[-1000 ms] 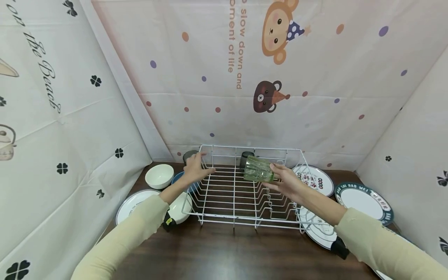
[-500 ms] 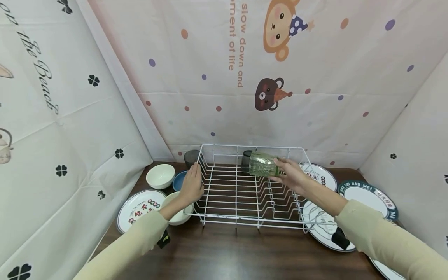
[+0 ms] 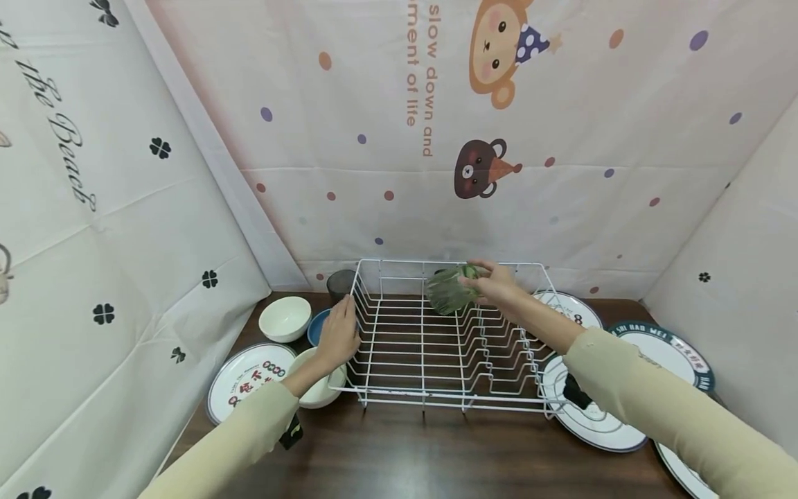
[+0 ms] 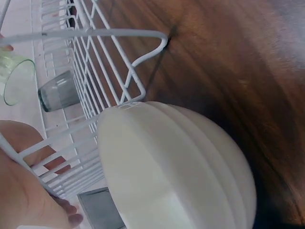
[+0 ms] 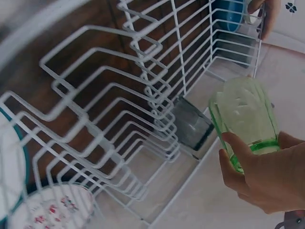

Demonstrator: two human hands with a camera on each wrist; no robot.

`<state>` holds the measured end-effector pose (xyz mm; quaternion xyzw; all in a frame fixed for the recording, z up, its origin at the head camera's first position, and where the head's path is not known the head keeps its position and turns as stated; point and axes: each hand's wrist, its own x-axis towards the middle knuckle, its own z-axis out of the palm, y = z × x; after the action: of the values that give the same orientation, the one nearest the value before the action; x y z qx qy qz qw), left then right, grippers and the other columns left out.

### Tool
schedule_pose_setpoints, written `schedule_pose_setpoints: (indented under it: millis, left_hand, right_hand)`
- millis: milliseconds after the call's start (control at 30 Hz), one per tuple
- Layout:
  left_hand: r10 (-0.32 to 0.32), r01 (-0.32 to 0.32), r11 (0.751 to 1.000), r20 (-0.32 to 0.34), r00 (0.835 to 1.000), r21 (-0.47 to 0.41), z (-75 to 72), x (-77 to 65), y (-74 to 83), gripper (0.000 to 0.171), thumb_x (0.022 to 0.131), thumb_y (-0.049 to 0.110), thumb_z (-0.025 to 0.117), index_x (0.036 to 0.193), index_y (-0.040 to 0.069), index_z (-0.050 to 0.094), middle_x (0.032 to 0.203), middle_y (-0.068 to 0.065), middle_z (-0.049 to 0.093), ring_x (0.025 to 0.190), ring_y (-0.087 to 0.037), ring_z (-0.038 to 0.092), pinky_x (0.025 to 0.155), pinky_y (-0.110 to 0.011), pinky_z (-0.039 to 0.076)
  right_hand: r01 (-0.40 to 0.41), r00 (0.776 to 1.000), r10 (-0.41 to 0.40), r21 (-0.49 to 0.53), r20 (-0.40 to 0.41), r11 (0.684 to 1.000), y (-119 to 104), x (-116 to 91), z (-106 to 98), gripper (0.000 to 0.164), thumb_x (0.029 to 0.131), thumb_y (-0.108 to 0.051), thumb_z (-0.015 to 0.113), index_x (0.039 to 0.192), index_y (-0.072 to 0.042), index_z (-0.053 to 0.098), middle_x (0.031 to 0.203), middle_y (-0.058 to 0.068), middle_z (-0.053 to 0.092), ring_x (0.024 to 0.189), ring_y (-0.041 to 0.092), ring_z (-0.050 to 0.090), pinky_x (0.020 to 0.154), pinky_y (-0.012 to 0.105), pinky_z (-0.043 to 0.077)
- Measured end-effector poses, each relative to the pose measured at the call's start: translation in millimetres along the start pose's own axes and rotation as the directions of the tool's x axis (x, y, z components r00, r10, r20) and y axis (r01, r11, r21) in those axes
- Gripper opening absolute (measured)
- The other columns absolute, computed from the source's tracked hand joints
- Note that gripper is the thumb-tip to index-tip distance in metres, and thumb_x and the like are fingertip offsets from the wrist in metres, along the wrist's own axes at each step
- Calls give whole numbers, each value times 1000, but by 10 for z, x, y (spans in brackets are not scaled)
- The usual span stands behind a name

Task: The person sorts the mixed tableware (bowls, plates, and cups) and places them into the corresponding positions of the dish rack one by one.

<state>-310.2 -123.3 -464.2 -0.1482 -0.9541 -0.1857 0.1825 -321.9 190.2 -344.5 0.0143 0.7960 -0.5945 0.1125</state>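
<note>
A white wire dish rack stands on the dark wooden table. My left hand holds its left top rail, with the thumb on the inner side and fingertips outside in the left wrist view. With my right hand I grip a green clear glass near its base, over the back of the rack. The glass is tilted, its mouth towards the left and down. Just past it a grey glass stands in the rack's back part, mostly hidden in the head view. A cream bowl lies beneath my left hand.
Left of the rack are another grey glass, a white bowl, a blue bowl and a printed plate. On its right lie several plates, including a green-rimmed plate. A printed cloth hangs behind.
My left hand has come down from above the rack's left side onto its rail. The right hand, with the green glass, has moved back and slightly left, tipping the glass's mouth downward.
</note>
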Motion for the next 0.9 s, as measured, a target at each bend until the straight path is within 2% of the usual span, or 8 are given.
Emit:
schedule_pose_setpoints:
  millis: [100,200,367,533,667,767,833,900]
  left_hand:
    - [-62,62,998,-10,998,-20,10,75,-23,60,88,-5,54,146,-15,41,142,-35,51,126,-50,49,98,-64,45]
    - [-101,101,994,2,995,-40,29,132,-39,61,88,-6,52,147,-14,39,136,-35,52,120,-50,49,94,-63,45]
    - [-101,101,993,7,995,-59,48,157,-46,67,83,-9,58,147,-15,39,125,-35,56,112,-49,54,87,-61,48]
    - [-102,103,992,16,995,-68,46,143,-42,70,83,-10,60,148,-14,37,123,-34,57,110,-48,55,88,-60,50]
    - [-108,109,991,15,994,-76,44,136,-31,69,83,-11,60,148,-15,38,121,-34,58,108,-47,56,89,-59,50]
    - [-108,108,990,10,994,-86,55,133,-34,68,83,-11,59,148,-15,39,120,-34,58,107,-46,57,90,-58,50]
    - [-107,107,991,8,994,-84,69,130,-46,68,83,-11,60,148,-14,39,119,-33,59,107,-46,57,90,-58,50]
    - [-112,113,990,12,994,-90,73,117,-59,69,84,-11,60,149,-14,38,120,-34,58,109,-46,57,91,-57,50]
  right_hand:
    - [14,999,-18,-136,-30,991,-120,92,86,64,100,-14,65,157,-9,38,164,25,29,108,31,65,94,41,56]
    - [37,998,-45,-210,-35,977,-230,172,147,62,98,-14,68,154,-8,44,162,25,35,91,21,63,85,36,57]
    - [99,993,-112,-296,-27,950,-376,301,226,61,95,-11,71,150,-2,47,158,26,41,114,31,63,96,42,56]
    - [191,976,-220,-464,-7,865,-493,460,295,60,92,-14,73,146,0,52,153,26,48,143,43,43,117,52,39]
    - [277,955,-290,-546,64,791,-569,575,361,60,90,-13,73,145,3,54,152,25,50,144,43,43,119,55,34]
    - [338,935,-330,-598,126,727,-584,659,436,58,89,-12,73,143,4,56,150,24,52,137,41,52,116,55,39]
    - [366,926,-340,-615,164,699,-562,723,499,58,89,-11,73,142,4,56,149,24,53,115,39,64,111,54,44]
    - [383,920,-340,-621,193,683,-532,775,572,58,88,-11,74,142,4,56,147,24,55,97,31,65,104,51,50]
